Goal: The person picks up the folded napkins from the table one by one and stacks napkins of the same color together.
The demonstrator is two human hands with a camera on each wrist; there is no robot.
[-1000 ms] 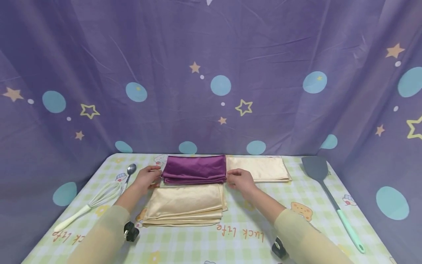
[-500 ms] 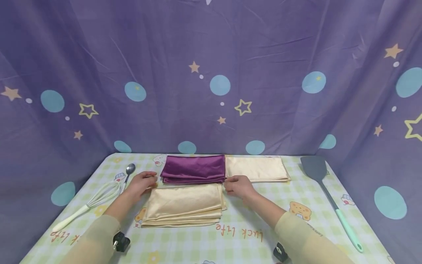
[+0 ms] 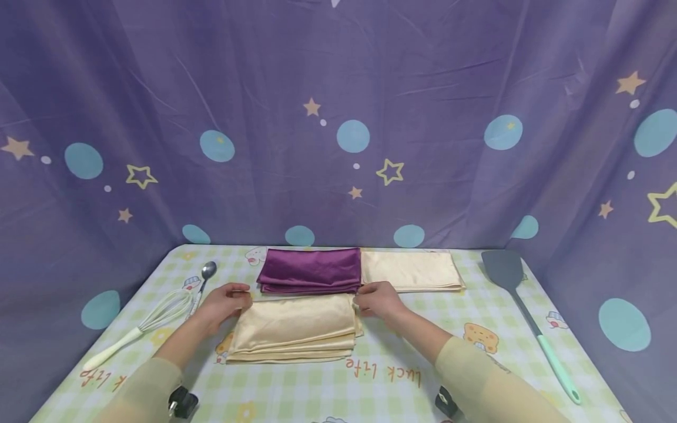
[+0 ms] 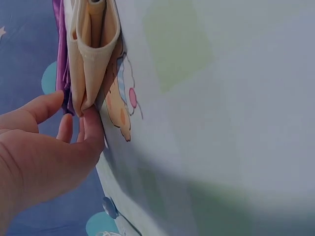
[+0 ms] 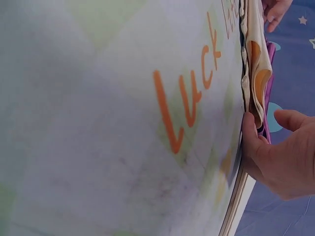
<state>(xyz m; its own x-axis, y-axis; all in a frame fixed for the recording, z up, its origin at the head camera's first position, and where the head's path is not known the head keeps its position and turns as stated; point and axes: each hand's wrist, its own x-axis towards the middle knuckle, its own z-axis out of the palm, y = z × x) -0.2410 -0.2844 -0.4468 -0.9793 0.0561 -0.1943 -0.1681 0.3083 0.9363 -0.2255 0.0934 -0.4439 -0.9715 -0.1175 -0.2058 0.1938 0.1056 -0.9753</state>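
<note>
A folded gold satin cloth (image 3: 296, 320) lies in layers on the table, in front of a folded purple satin cloth (image 3: 312, 270). My left hand (image 3: 224, 305) is at the gold cloth's far left corner, fingers bent loosely and spread. In the left wrist view, the fingertips (image 4: 91, 123) are right at the lower corner of the folded edge (image 4: 93, 64). On the opposite side, my right hand (image 3: 378, 301) is at the far right corner. Its fingertips (image 5: 250, 125) touch the cloth's end in the right wrist view, with the thumb and fingers apart.
A folded cream cloth (image 3: 409, 270) lies right of the purple one. At the left are a whisk (image 3: 140, 332) and a metal spoon (image 3: 209, 271). A grey spatula (image 3: 505, 270) with a mint handle lies at the right. A purple curtain (image 3: 338, 70) hangs behind the table.
Both hands have left the sides of the purple cloth and come nearer, to the far corners of the gold cloth. The cloths lie as before.
</note>
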